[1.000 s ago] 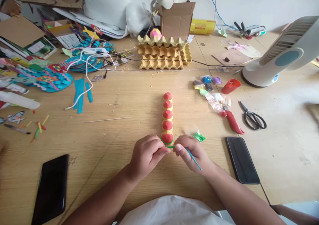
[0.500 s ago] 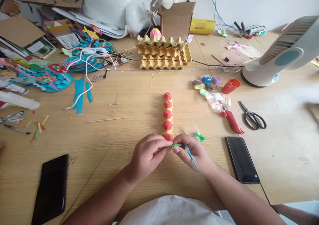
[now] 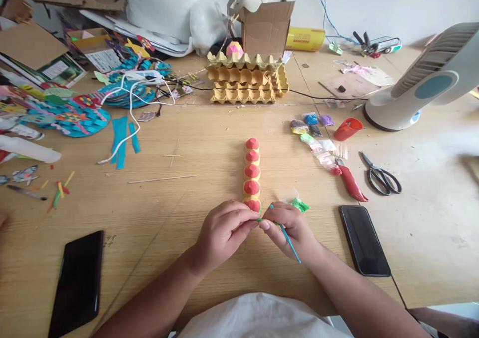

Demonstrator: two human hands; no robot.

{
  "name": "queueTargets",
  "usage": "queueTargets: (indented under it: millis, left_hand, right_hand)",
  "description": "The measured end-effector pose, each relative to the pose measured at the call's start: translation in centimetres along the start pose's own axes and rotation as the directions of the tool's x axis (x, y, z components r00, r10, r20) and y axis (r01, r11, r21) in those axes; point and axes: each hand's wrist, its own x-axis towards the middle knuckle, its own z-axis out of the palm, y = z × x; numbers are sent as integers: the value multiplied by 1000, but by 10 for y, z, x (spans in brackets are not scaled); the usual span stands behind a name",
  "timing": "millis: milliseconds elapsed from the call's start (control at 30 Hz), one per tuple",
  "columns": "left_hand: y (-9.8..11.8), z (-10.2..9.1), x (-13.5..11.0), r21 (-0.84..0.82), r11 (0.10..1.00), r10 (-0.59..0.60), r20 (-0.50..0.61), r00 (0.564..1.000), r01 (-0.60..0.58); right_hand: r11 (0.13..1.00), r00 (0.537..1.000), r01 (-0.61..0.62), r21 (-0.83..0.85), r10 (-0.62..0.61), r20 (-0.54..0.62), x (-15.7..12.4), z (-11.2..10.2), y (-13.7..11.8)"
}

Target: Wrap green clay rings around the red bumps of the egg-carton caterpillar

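Pinching a green strip [image 3: 259,220] between the fingertips of my left hand [image 3: 226,230] and right hand [image 3: 290,226], I also hold a blue tool [image 3: 289,243] in the right. The strip lies just before the near end of a red-topped row [image 3: 252,171]. Nearby, a clear packet [image 3: 300,205] shows green inside; the red cup's [image 3: 348,130] contents I cannot tell.

The table [image 3: 209,143] is faced with smooth wood grain. A matt finish is shown by the red-and-yellow strip [image 3: 252,171], rough moulded pulp by the egg trays [image 3: 243,97]. The blue tool [image 3: 287,235] is seemingly made of smooth plastic; the scissors [image 3: 374,169] are bladed in metal.
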Motion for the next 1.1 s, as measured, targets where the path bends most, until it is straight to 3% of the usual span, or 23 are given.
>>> queueTargets:
  millis: [167, 267, 433, 667, 933, 1100]
  left_hand:
    - [1, -3, 0, 71, 997, 42, -9, 999, -41]
    - [1, -2, 0, 34, 999, 11, 5, 1000, -12]
    - [1, 1, 0, -73, 997, -40, 2, 999, 40]
    - [0, 0, 0, 20, 1000, -11, -15, 1000, 11]
    - [0, 1, -1, -6, 1000, -19, -6, 1000, 18]
    - [0, -1, 0, 54, 998, 23, -15, 1000, -22]
  right_hand:
    - [982, 991, -130, 140, 131, 5, -2, 1, -4]
    - [965, 981, -192, 180, 193, 12, -2, 3, -4]
    - [984, 992, -121, 132, 126, -28, -1, 2, -3]
    - [979, 987, -150, 136, 157, -45, 0, 3, -5]
    - [999, 997, -36, -11, 35, -66, 0, 2, 0]
    - [993, 994, -95, 65, 98, -41, 0, 0, -4]
